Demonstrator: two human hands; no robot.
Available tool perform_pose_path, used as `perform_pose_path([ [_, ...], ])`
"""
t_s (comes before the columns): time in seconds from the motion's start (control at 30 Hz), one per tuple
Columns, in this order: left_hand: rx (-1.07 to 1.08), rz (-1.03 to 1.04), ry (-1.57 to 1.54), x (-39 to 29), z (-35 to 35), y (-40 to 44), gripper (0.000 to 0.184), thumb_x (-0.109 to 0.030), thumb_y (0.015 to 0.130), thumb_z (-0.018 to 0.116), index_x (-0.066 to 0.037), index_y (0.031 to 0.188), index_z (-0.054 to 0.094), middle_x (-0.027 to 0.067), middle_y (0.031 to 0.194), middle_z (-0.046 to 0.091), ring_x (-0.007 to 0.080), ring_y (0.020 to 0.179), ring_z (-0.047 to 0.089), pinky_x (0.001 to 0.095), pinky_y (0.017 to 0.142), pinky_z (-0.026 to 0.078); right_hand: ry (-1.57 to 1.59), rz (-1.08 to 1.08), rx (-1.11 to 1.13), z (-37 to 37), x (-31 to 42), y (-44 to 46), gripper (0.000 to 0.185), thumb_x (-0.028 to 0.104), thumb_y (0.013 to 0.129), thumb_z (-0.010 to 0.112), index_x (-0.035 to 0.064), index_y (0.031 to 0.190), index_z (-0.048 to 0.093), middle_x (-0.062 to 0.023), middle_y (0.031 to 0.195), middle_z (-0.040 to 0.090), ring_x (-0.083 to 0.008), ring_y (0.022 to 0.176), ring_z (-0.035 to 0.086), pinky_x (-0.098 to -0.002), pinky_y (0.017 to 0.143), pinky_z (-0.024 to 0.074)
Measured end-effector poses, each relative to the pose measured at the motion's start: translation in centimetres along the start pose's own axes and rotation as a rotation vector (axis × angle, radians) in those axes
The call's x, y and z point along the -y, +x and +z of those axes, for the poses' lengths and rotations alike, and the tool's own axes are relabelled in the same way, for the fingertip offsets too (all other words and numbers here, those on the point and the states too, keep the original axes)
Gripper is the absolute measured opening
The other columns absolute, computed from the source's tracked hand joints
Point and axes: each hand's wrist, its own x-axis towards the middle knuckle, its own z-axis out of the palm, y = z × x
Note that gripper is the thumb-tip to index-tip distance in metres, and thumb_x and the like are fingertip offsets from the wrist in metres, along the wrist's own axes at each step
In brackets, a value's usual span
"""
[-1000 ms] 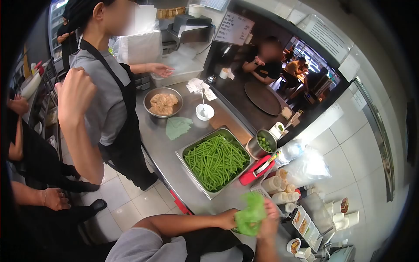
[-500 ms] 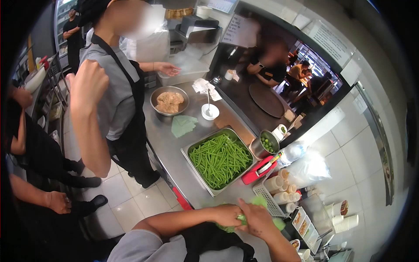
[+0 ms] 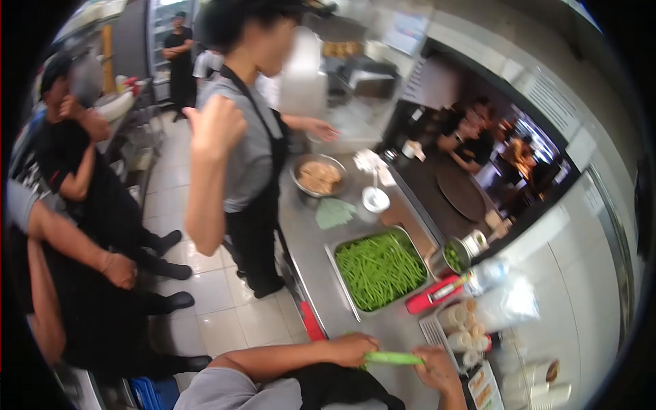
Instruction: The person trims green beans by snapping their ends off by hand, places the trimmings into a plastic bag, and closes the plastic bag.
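Note:
At the near edge of the steel counter, a bright green, cloth-like strip (image 3: 393, 357) is stretched between my two hands. My left hand (image 3: 352, 349) is closed around one end, with more green showing just under it. The other end is pinched in my right hand (image 3: 432, 367). Blur hides exactly what the strip is made of. Just beyond my hands stands a steel pan (image 3: 332, 249) heaped with green beans (image 3: 380, 270). A red-handled tool (image 3: 437, 294) lies to the right of the pan.
Further along the counter (image 3: 301, 236) are a green cloth (image 3: 335, 213), a metal bowl of raw-looking meat (image 3: 319, 176) and a white cup (image 3: 375, 199). A grey basket of bottles (image 3: 468, 328) stands at right. Co-workers stand left, one with a raised hand (image 3: 219, 126).
My hands have moved apart, pulling the bunched green thing into a straight strip. The view has swung left, so co-workers and counter appear further right.

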Motion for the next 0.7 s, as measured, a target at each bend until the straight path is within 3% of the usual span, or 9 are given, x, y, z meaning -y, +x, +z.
perform_pose_path([
  [0.1, 0.088, -0.131, -0.09, -2.8, 0.0, -0.2, 0.025, 0.0, 0.074, 0.06, -0.002, 0.099, 0.059, 0.0201, 0.089, 0.065, 0.0424, 0.09, 0.062, 0.0482, 0.074, 0.048, 0.042, 0.004, 0.049, 1.5, -2.3, -1.7, 0.026, 0.014, 0.078, 0.07, 0.0033, 0.102, 0.069, -0.0132, 0.093, 0.071, -0.0318, 0.081, 0.068, -0.0411, 0.081, 0.0518],
  [0.17, 0.037, -0.177, -0.154, -4.4, 0.5, -0.3, 0.019, -0.005, 0.081, 0.062, -0.004, 0.1, 0.059, 0.0202, 0.087, 0.065, 0.0423, 0.087, 0.062, 0.0473, 0.072, 0.048, 0.19, 0.167, -0.07, 1.2, -1.5, -2.6, 0.023, 0.018, 0.093, 0.051, 0.0085, 0.105, 0.069, -0.0086, 0.09, 0.07, -0.0208, 0.081, 0.067, -0.0354, 0.072, 0.0527],
  [0.3, -0.086, -0.249, -0.238, -8.0, 1.2, -1.2, 0.022, -0.018, 0.086, 0.066, -0.006, 0.103, 0.059, 0.0199, 0.085, 0.065, 0.043, 0.086, 0.063, 0.0485, 0.073, 0.048, 0.27, 0.102, -0.188, 0.9, -1.8, -2.5, 0.019, 0.013, 0.09, 0.052, 0.0079, 0.093, 0.071, -0.0112, 0.073, 0.066, -0.0207, 0.068, 0.066, -0.0353, 0.061, 0.0518],
  [0.37, -0.09, -0.312, 0.025, -9.8, 0.9, -1.3, 0.013, -0.013, 0.092, 0.056, -0.005, 0.096, 0.064, 0.0093, 0.081, 0.069, 0.0193, 0.07, 0.066, 0.0386, 0.064, 0.052, 0.478, 0.409, 0.055, -0.8, -0.5, -2.0, 0.022, 0.013, 0.089, 0.051, 0.0074, 0.098, 0.07, -0.0097, 0.068, 0.064, -0.0176, 0.055, 0.061, -0.0337, 0.051, 0.0487],
  [0.4, -0.1, -0.315, 0.041, -9.8, 1.0, -1.4, 0.013, -0.013, 0.092, 0.056, -0.005, 0.096, 0.064, 0.0093, 0.081, 0.069, 0.0193, 0.07, 0.066, 0.0386, 0.064, 0.052, 0.478, 0.391, 0.052, -1.2, 0.1, -1.9, 0.022, 0.013, 0.089, 0.051, 0.0074, 0.098, 0.07, -0.0097, 0.068, 0.064, -0.0176, 0.055, 0.061, -0.0337, 0.051, 0.0487],
  [0.5, -0.049, -0.437, 0.059, -9.1, 1.6, -1.9, 0.024, -0.021, 0.088, 0.066, -0.006, 0.105, 0.059, 0.02, 0.088, 0.065, 0.0416, 0.085, 0.062, 0.0472, 0.074, 0.048, 0.508, 0.428, 0.064, -1.4, 0.5, -1.6, 0.023, 0.014, 0.089, 0.053, 0.0074, 0.102, 0.071, -0.0058, 0.063, 0.06, -0.0145, 0.046, 0.055, -0.0319, 0.044, 0.0443],
  [0.57, -0.05, -0.51, 0.006, -8.6, 1.8, -3.0, 0.022, -0.017, 0.085, 0.067, -0.005, 0.104, 0.061, 0.0172, 0.094, 0.064, 0.0371, 0.093, 0.061, 0.0441, 0.08, 0.048, 0.539, 0.277, 0.091, -0.4, -0.7, -2.0, 0.025, 0.015, 0.089, 0.054, 0.0082, 0.107, 0.07, -0.0042, 0.063, 0.06, -0.0131, 0.048, 0.055, -0.0316, 0.044, 0.044],
  [0.63, -0.251, -0.191, 0.144, -8.2, 2.4, -4.4, 0.021, -0.011, 0.079, 0.069, -0.006, 0.099, 0.064, 0.0119, 0.101, 0.059, 0.0322, 0.102, 0.056, 0.042, 0.087, 0.045, 0.545, 0.322, 0.161, -0.4, -0.9, -2.3, 0.026, 0.015, 0.09, 0.055, 0.0077, 0.111, 0.069, -0.0026, 0.069, 0.063, -0.0116, 0.054, 0.056, -0.0292, 0.048, 0.0443],
  [0.7, -0.316, -0.155, 0.302, -9.4, 2.6, -5.3, 0.021, -0.009, 0.076, 0.07, -0.006, 0.097, 0.064, 0.0104, 0.102, 0.057, 0.0315, 0.104, 0.055, 0.0415, 0.089, 0.044, 0.735, 0.162, 0.227, 0.8, -3.2, -2.7, 0.026, 0.015, 0.09, 0.055, 0.0061, 0.111, 0.069, -0.0003, 0.077, 0.065, -0.0098, 0.062, 0.057, -0.0268, 0.054, 0.0446],
])
